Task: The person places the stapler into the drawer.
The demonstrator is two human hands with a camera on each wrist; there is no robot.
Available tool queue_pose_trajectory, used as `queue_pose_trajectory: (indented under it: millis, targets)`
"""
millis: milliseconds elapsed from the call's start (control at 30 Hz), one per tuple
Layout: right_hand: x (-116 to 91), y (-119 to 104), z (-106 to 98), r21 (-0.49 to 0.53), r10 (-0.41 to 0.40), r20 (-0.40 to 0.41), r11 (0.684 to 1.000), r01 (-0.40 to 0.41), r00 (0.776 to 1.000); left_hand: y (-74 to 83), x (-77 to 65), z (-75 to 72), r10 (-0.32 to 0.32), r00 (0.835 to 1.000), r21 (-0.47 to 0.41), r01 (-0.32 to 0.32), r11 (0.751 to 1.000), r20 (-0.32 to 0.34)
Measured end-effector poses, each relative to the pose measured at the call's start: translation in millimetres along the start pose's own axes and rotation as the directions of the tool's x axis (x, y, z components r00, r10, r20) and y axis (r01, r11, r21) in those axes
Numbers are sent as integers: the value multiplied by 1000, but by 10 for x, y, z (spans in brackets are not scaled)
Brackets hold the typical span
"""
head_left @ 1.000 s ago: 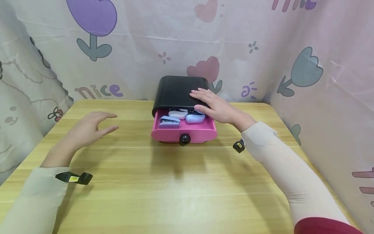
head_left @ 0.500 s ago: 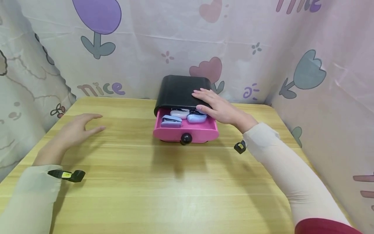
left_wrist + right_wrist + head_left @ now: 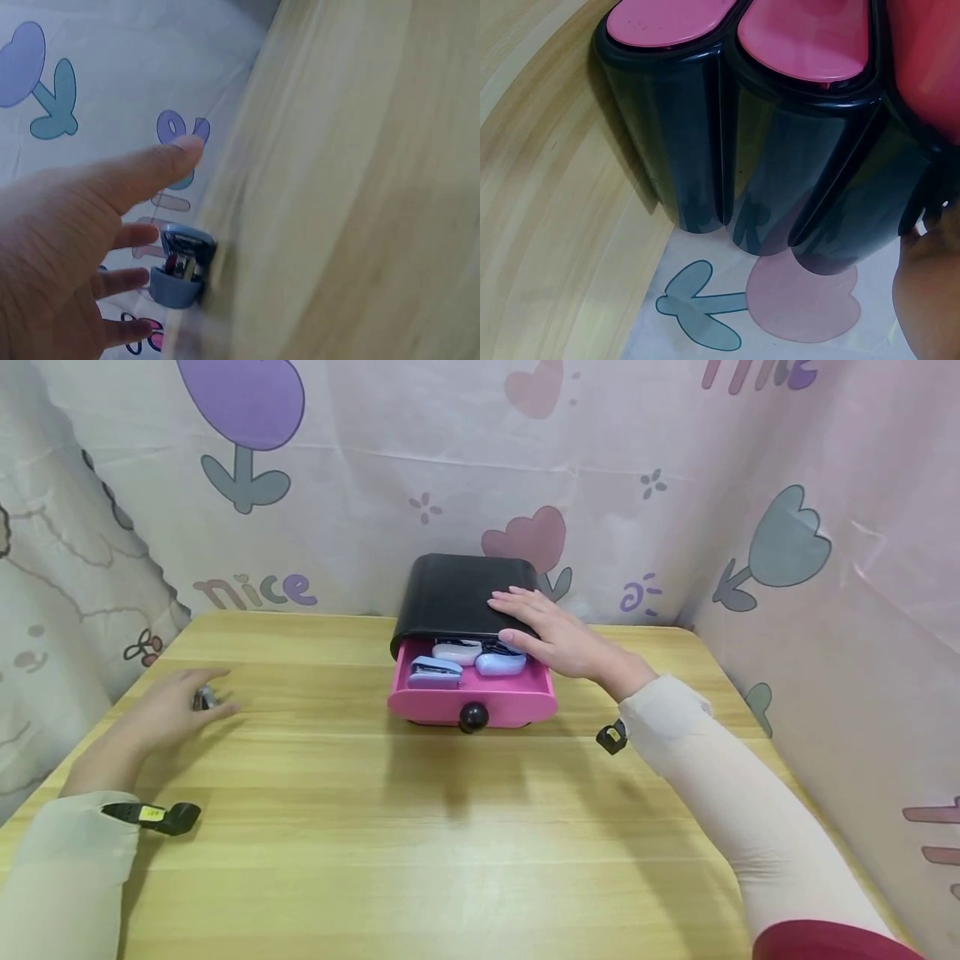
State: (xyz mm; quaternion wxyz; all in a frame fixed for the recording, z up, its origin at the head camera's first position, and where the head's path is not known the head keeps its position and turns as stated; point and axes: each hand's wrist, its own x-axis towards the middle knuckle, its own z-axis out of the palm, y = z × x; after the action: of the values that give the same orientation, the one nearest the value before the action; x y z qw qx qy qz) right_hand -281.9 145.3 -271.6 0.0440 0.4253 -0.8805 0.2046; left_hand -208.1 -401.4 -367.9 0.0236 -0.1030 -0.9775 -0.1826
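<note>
At the left side of the table my left hand [image 3: 161, 718] reaches around a small stapler [image 3: 203, 697], its thumb and fingers spread apart. In the left wrist view the blue-grey stapler [image 3: 181, 266] sits beside the fingertips, and the thumb stands clear of it; whether a finger touches it I cannot tell. My right hand [image 3: 558, 635] rests flat on top of the black drawer cabinet [image 3: 453, 597]. Its top pink drawer [image 3: 420, 703], with a round black knob [image 3: 473, 717], is pulled out. Inside lie a blue stapler [image 3: 435, 672] and smooth white [image 3: 457, 652] and light-blue [image 3: 501, 663] items.
Lower pink drawer fronts [image 3: 671, 19] of the cabinet appear pushed in, in the right wrist view. The cabinet stands near the back of a wooden table [image 3: 465, 860]. A patterned cloth [image 3: 360, 485] hangs behind and at both sides.
My left hand has moved left over the table, and the small stapler now shows between its thumb and fingers. My right hand stays on the cabinet; the drawer has not moved.
</note>
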Motion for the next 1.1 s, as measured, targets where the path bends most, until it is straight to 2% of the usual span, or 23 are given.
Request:
queue_pose_trajectory:
  millis: [167,533,733,900,967,1100]
  targets:
    - [11,-4,8,-2,6,5,1000,-6,1000,-127,-57,58,-19,1000,21,19,1000,8]
    - [-17,-21,0,-2,16,0,1000,-16,1000,-248,-65,94,-70,998,27,70,997,-6]
    - [-10,-6,-1,-3,17,5,1000,-17,1000,-264,-61,92,-43,999,36,44,998,-21]
    - [-6,-2,0,2,22,7,1000,-22,1000,-255,-63,93,-19,1000,20,19,1000,-6]
    - [-5,-6,-3,2,23,10,1000,-23,1000,-249,-66,90,-30,1000,12,30,999,5]
    - [-5,-13,-14,4,24,6,1000,-24,1000,-242,-61,79,-94,995,20,94,995,10]
